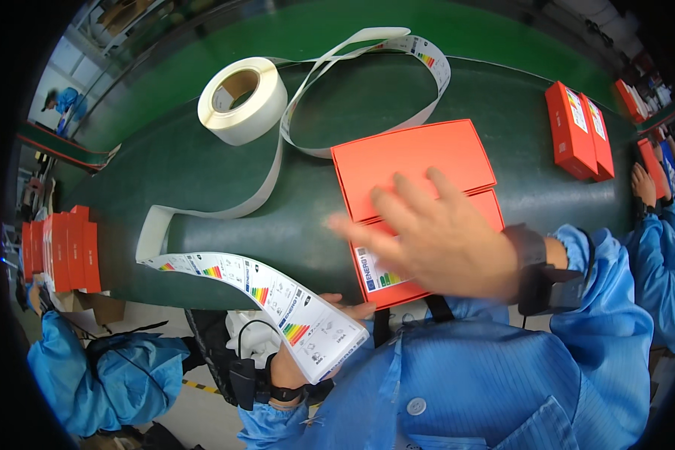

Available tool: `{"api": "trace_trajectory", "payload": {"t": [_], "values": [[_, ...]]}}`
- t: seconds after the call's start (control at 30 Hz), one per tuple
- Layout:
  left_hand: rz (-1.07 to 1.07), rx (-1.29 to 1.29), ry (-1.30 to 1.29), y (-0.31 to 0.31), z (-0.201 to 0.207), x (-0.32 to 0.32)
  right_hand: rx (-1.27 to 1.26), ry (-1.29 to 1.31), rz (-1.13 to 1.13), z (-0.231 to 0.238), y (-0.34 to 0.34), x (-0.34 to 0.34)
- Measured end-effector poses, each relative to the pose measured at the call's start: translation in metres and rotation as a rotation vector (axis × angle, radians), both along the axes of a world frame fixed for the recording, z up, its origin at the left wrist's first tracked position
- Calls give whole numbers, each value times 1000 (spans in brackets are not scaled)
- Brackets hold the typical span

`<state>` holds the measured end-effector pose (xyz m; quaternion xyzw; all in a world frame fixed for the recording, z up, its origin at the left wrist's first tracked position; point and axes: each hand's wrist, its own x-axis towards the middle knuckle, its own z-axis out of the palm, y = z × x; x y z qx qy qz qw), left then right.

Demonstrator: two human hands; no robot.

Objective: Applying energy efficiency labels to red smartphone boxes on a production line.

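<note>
Nearest, the left hand pinches the end of a glossy paper label strip just in front of the flat orange carton, while the right hand, fingers spread and blurred, presses flat on the carton's near half, where one label already sits. Beyond the carton the strip loops back to a white roll on the dark green counter. The slack strip could twist or snag, and a label could go on crooked.

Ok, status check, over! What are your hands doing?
Right hand flat on orange box, over its sticker. Left hand holds the label strip end. Roll behind. Nothing blocking.
</note>
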<state>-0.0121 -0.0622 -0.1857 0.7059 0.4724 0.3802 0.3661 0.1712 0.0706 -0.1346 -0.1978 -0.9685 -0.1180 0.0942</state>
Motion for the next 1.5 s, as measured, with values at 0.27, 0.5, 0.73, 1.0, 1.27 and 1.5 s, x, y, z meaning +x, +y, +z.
{"api": "trace_trajectory", "payload": {"t": [0.27,0.5,0.73,1.0,1.27,1.5], "values": [[-21,17,40,0,10,-2,-88,-52,-271,-7,33,36],[175,-230,-474,-4,29,15,-749,589,233,11,-5,2],[173,-274,-255,-24,48,9,-919,784,551,4,-20,-26],[446,-687,-1167,-33,58,20,-358,814,484,-17,-47,-26],[465,-562,-1125,1,63,8,-671,1037,656,7,-31,-9],[593,-260,-705,48,46,-53,-1489,1003,283,58,67,28]]}}
